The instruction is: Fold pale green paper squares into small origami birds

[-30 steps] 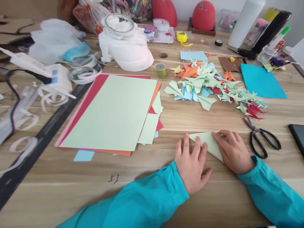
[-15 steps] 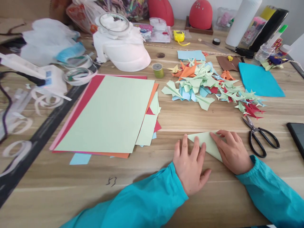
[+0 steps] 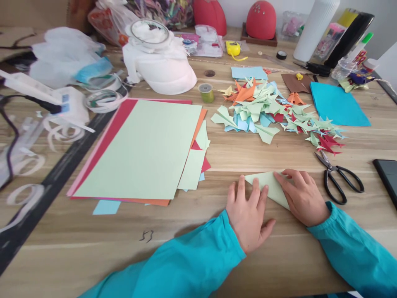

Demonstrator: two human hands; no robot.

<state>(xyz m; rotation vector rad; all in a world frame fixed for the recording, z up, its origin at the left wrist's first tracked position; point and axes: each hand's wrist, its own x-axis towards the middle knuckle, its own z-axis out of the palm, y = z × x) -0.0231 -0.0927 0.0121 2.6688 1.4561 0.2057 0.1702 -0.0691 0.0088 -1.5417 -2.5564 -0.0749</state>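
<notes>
A pale green folded paper triangle [image 3: 272,185] lies flat on the wooden table [image 3: 198,248] near its front edge. My left hand [image 3: 248,217] rests flat on the table with fingers stretched out, its fingertips on the triangle's left part. My right hand [image 3: 302,198] presses down on the triangle's right side, fingers extended and lying flat. Both arms wear teal sleeves. Neither hand grips anything.
Black scissors [image 3: 339,180] lie right of my right hand, a dark phone [image 3: 387,176] beyond them. A heap of folded paper shapes [image 3: 269,111] sits behind. A stack of coloured sheets [image 3: 142,149] lies left. Blue paper [image 3: 338,105], a white cap [image 3: 161,68] and tape rolls [image 3: 105,97] crowd the back.
Both hands stay pressed on the green triangle. Only the camera view has shifted slightly.
</notes>
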